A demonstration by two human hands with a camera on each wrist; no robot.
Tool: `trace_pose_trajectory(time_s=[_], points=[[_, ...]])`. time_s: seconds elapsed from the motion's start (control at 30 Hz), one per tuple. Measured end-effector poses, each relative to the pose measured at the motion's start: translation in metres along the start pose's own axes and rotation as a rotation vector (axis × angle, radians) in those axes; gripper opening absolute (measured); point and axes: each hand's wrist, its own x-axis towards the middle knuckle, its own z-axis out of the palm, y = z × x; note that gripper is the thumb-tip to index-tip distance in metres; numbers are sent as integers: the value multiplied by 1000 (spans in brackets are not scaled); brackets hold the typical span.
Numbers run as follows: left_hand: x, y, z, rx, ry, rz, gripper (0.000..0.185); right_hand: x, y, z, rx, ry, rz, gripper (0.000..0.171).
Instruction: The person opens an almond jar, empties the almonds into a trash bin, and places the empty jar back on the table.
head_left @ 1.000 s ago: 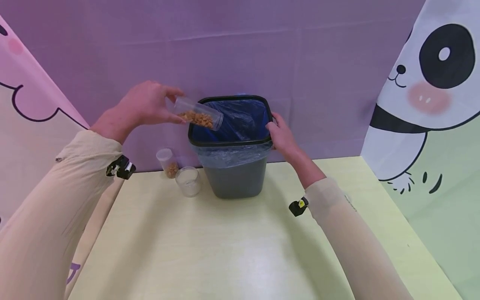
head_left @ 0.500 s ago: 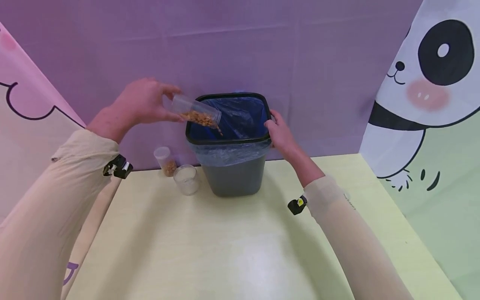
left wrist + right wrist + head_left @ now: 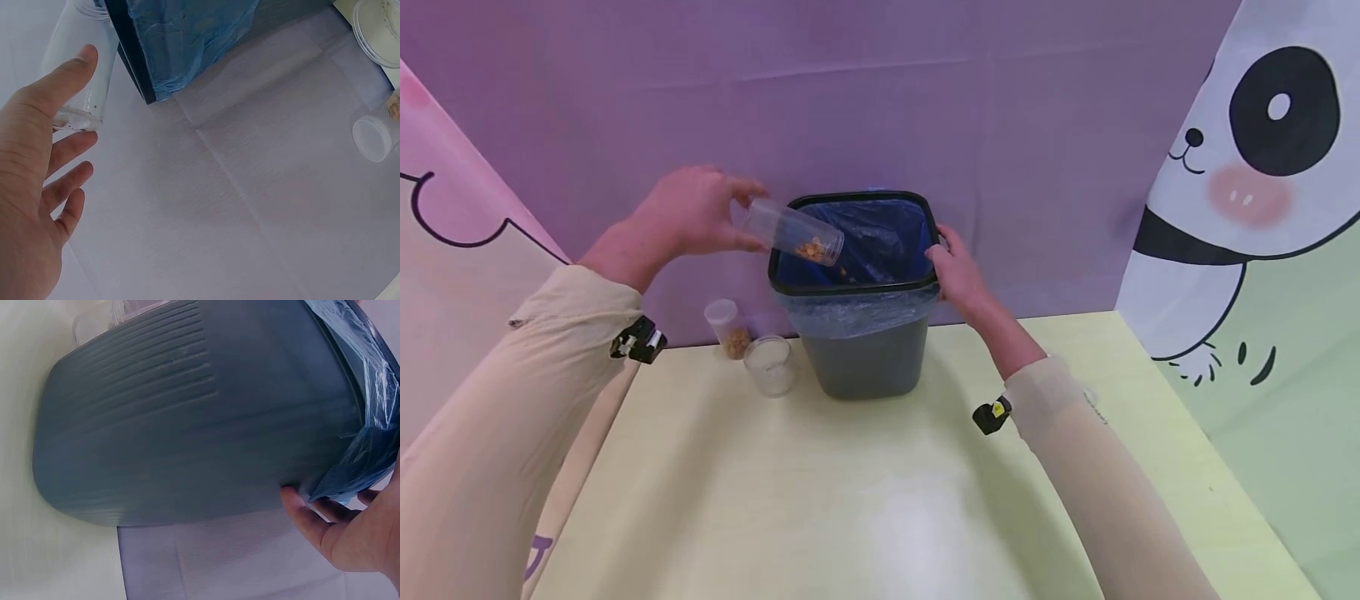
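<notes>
The left hand (image 3: 696,212) pinched the jar (image 3: 786,227) near its base, thumb on one side and fingertips on the other, its lower fingers free; a hold that far back probably kept the mouth unobstructed. The jar hung over the left edge of the bin (image 3: 868,367), its mouth inside the rim, presumably so that the bits (image 3: 811,248) would fall on the liner (image 3: 853,315) rather than the table (image 3: 865,500). The right hand (image 3: 958,271) grasped the bin by the right of its rim, likely to steady it against a knock from the other side. The tub (image 3: 771,371) and the capped jar (image 3: 727,329) stood left of the bin, perhaps set there to be within the left hand's reach. The held jar's long axis sloped down from left to right, base high by the palm, mouth low and pointing rightward into the bin, with the bits gathered along the lower side near the opening.
</notes>
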Motion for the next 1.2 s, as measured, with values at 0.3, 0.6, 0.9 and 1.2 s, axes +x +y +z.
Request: trace_pose_trajectory(time_s=[0.3, 0.6, 0.9, 1.2], points=[[1, 1, 0, 19, 11, 16, 70, 0, 0, 1, -7, 24, -9, 56], [3, 5, 2, 73, 54, 48, 69, -3, -1, 1, -18, 20, -23, 55], [4, 7, -1, 68, 86, 72, 70, -4, 0, 1, 2, 26, -21, 56], [6, 18, -19, 205, 144, 152, 71, -5, -1, 1, 9, 36, -13, 55]])
